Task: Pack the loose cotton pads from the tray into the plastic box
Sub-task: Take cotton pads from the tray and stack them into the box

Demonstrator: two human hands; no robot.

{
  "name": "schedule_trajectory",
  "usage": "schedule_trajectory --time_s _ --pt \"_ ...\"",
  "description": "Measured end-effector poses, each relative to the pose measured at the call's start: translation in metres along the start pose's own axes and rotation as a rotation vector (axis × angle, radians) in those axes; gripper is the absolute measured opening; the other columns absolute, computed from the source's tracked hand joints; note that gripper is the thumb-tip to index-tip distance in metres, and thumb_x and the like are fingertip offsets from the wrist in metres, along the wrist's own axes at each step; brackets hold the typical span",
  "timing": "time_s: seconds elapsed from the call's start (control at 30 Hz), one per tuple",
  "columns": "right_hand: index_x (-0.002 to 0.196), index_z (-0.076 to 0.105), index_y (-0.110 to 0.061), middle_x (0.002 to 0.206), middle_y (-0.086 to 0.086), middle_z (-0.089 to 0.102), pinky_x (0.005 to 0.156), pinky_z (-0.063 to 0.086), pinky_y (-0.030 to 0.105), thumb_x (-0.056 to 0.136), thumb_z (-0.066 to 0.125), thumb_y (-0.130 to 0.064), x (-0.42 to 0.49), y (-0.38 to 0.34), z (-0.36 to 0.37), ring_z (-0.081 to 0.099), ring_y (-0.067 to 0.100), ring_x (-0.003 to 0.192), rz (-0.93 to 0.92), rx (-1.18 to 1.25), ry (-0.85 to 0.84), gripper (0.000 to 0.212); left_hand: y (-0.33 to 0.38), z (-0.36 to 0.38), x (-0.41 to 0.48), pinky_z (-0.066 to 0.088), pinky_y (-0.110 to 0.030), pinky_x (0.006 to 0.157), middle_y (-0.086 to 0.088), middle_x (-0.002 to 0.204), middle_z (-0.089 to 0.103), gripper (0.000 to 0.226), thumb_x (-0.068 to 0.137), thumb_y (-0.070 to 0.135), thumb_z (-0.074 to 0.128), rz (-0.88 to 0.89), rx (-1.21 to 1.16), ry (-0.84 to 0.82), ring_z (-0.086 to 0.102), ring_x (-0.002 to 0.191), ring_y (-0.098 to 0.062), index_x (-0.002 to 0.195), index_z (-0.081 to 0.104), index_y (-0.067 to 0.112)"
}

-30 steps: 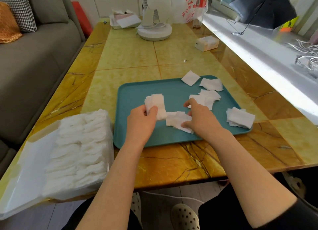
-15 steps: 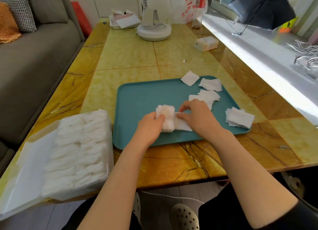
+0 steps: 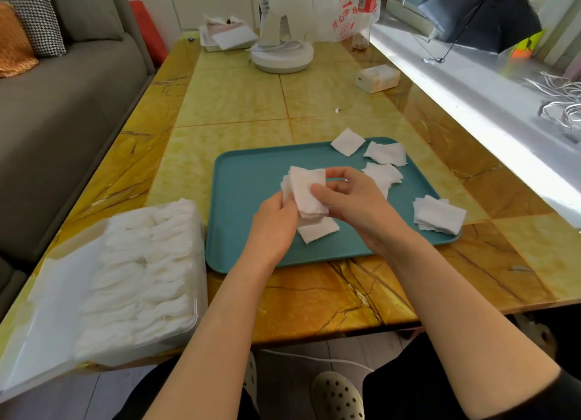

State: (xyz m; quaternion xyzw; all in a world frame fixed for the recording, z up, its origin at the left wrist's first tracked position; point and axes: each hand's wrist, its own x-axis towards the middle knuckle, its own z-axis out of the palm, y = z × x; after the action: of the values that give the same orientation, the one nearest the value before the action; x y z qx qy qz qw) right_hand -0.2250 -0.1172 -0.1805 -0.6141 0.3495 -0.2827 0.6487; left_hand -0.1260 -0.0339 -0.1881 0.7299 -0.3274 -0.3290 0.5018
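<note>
A stack of white cotton pads (image 3: 306, 190) is held upright above the teal tray (image 3: 248, 180) between my left hand (image 3: 276, 221) and my right hand (image 3: 355, 208). One loose pad (image 3: 319, 231) lies on the tray just under my hands. More pads lie on the tray's right side: a pile (image 3: 438, 215) at the right edge, a few (image 3: 385, 153) near the far rim, and one pad (image 3: 347, 142) overlapping the far rim. The clear plastic box (image 3: 138, 278), packed with rows of pads, stands open at the table's near left corner.
The box's lid (image 3: 41, 319) hangs open past the table's left edge. A white fan base (image 3: 283, 57), a tissue pack (image 3: 377, 79) and a plastic bag (image 3: 352, 13) stand at the far end. A grey sofa (image 3: 63, 120) runs along the left, a window sill (image 3: 490, 105) on the right.
My hands gathered pads from the tray floor into one stack and lifted it off the tray; it now stands upright between both hands, with one pad left beneath.
</note>
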Motion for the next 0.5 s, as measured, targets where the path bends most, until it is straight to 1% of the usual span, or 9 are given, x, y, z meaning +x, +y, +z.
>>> schedule_trajectory --time_s 0.1,0.17,0.23,0.3,0.33,0.37,0.4,0.43,0.5 --pt "0.111 0.051 -0.013 0.086 0.004 0.066 0.062 0.054 0.02 0.085 0.068 -0.013 0.0 0.001 0.002 0.063 0.011 0.073 -0.035 -0.093 0.04 0.031 0.003 0.0 -0.003 0.046 -0.03 0.084 0.002 0.107 0.066 0.03 0.103 0.038 0.032 0.011 -0.028 -0.001 0.059 0.098 -0.013 0.105 0.06 0.029" --pt "0.11 0.051 -0.014 0.09 0.007 0.066 0.066 0.056 0.028 0.083 0.07 -0.016 0.001 0.003 0.004 0.064 0.016 0.076 -0.058 -0.168 0.079 0.033 0.005 0.0 -0.004 0.045 -0.035 0.09 -0.001 0.11 0.066 0.038 0.102 0.044 0.023 0.0 -0.025 0.009 0.058 0.099 -0.016 0.102 0.059 0.03" --pt "0.106 0.051 -0.018 0.09 0.005 0.066 0.071 0.057 0.038 0.083 0.07 -0.023 0.001 0.006 0.007 0.065 0.021 0.079 -0.124 -0.313 0.126 0.03 0.006 0.0 -0.004 0.044 -0.038 0.094 -0.003 0.107 0.067 0.047 0.099 0.052 0.019 -0.029 -0.03 -0.004 0.059 0.1 -0.019 0.094 0.061 0.032" --pt "0.1 0.051 -0.022 0.082 -0.004 0.063 0.068 0.056 0.04 0.085 0.067 -0.029 0.0 0.008 0.008 0.063 0.017 0.073 -0.222 -0.467 0.144 0.023 0.006 0.0 -0.006 0.046 -0.037 0.087 -0.005 0.1 0.069 0.045 0.098 0.053 0.029 -0.016 -0.015 -0.011 0.062 0.095 -0.022 0.089 0.064 0.027" --pt "0.099 0.05 -0.023 0.08 -0.007 0.061 0.065 0.056 0.039 0.087 0.064 -0.03 -0.001 0.007 0.009 0.062 0.014 0.069 -0.261 -0.508 0.133 0.019 0.005 -0.001 -0.006 0.047 -0.034 0.081 -0.008 0.097 0.069 0.04 0.097 0.048 0.039 0.031 0.017 0.001 0.062 0.09 -0.023 0.091 0.066 0.02" --pt "0.097 0.05 -0.022 0.078 -0.008 0.06 0.062 0.056 0.039 0.089 0.061 -0.029 -0.001 0.007 0.009 0.061 0.012 0.066 -0.285 -0.519 0.118 0.015 0.003 -0.002 -0.007 0.046 -0.028 0.073 -0.01 0.093 0.069 0.034 0.096 0.04 0.046 0.086 0.054 0.024 0.062 0.082 -0.02 0.092 0.066 0.013" --pt "0.097 0.051 -0.021 0.077 -0.007 0.06 0.061 0.056 0.039 0.092 0.058 -0.027 0.0 0.008 0.008 0.06 0.011 0.064 -0.292 -0.512 0.109 0.011 0.002 -0.003 -0.007 0.042 -0.02 0.064 -0.009 0.084 0.067 0.028 0.096 0.033 0.05 0.139 0.086 0.063 0.058 0.072 -0.013 0.09 0.065 0.01" --pt "0.096 0.051 -0.02 0.077 -0.007 0.06 0.063 0.056 0.04 0.094 0.055 -0.026 0.002 0.008 0.007 0.061 0.01 0.065 -0.293 -0.504 0.118 0.008 0.001 -0.004 -0.006 0.037 -0.014 0.055 -0.004 0.073 0.062 0.024 0.096 0.027 0.052 0.173 0.105 0.106 0.052 0.06 -0.003 0.084 0.063 0.01" --pt "0.098 0.054 -0.019 0.083 -0.005 0.063 0.074 0.054 0.042 0.096 0.051 -0.025 0.007 0.013 0.003 0.062 0.014 0.075 -0.277 -0.57 0.171 0.007 0.0 -0.005 -0.004 0.031 -0.013 0.044 0.005 0.058 0.046 0.027 0.096 0.022 0.052 0.198 0.112 0.176 0.042 0.046 0.001 0.07 0.055 0.015"
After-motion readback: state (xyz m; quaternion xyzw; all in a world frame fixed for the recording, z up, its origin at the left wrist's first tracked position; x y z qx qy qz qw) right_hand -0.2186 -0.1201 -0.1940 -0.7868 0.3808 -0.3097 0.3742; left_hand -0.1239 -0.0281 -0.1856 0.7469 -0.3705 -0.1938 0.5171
